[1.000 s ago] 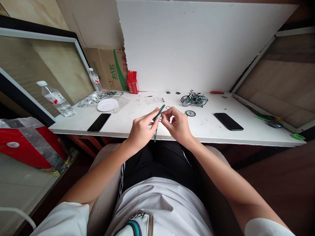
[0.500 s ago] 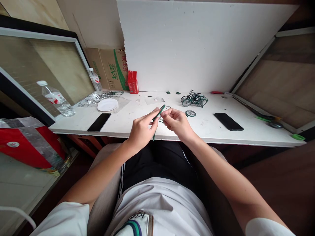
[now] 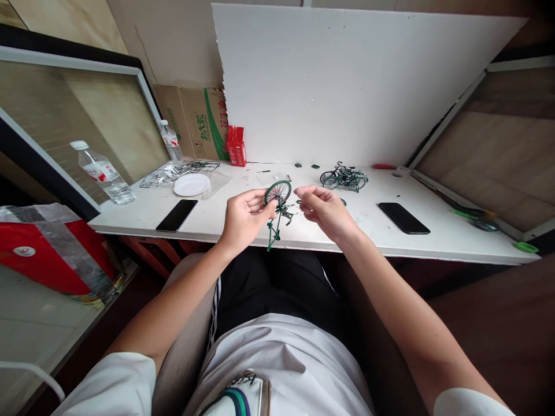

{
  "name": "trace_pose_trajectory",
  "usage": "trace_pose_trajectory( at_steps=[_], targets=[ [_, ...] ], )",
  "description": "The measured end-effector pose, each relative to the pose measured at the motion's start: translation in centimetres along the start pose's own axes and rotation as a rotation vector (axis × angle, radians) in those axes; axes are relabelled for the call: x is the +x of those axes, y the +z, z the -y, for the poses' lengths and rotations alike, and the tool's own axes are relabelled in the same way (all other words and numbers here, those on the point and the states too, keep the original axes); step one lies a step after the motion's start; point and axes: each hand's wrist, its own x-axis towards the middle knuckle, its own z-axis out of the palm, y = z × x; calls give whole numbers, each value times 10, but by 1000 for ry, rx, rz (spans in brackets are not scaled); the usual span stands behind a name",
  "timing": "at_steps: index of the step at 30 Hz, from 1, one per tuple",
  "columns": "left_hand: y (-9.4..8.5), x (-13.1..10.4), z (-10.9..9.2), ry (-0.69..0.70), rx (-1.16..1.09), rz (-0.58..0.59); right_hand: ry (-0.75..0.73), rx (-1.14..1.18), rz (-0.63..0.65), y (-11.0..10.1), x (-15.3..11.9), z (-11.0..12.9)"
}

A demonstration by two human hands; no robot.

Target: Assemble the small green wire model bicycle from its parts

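Note:
My left hand point(image 3: 245, 218) pinches a small green model bicycle by its spoked wheel point(image 3: 278, 192). The bicycle's thin green frame point(image 3: 274, 230) hangs below the fingers, over the table's front edge. Just to the right of the wheel is my right hand point(image 3: 323, 211), apart from the bicycle. Its thumb and fingers are drawn together; whatever they hold is too small to make out. Behind that hand, a loose wheel point(image 3: 344, 201) on the table is mostly hidden. Finished-looking model bicycles point(image 3: 344, 177) stand close together farther back.
Two phones, one left point(image 3: 177, 215) and one right point(image 3: 403, 218), lie on the white table point(image 3: 225, 222). At the left are a white dish point(image 3: 191, 185), plastic part frames point(image 3: 184, 168) and water bottles point(image 3: 104, 172). A red box point(image 3: 236, 146) stands against the back.
The wheel has turned from edge-on to show its spokes, and the bicycle's frame has come into fuller view. My right hand has drawn away from it to the right.

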Motion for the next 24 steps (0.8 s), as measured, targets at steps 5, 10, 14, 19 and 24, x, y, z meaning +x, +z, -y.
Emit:
trace_pose_trajectory(
  at_steps=[5, 10, 14, 19, 24],
  targets=[
    [-4, 7, -1, -77, -138, -55, -156, -177, -116, -9, 3, 4],
    [-8, 9, 5, -29, -171, -126, -98, -240, 253, -5, -2, 1],
    [-10, 11, 6, -25, -175, -135, -23, -145, 486, -3, -5, -1],
    [-9, 11, 7, -77, -219, -142, -38, -111, 476, -2, -8, 2],
    [-10, 12, 11, -96, -205, -111, -44, -116, 456, -1, -8, 2]
  ],
)
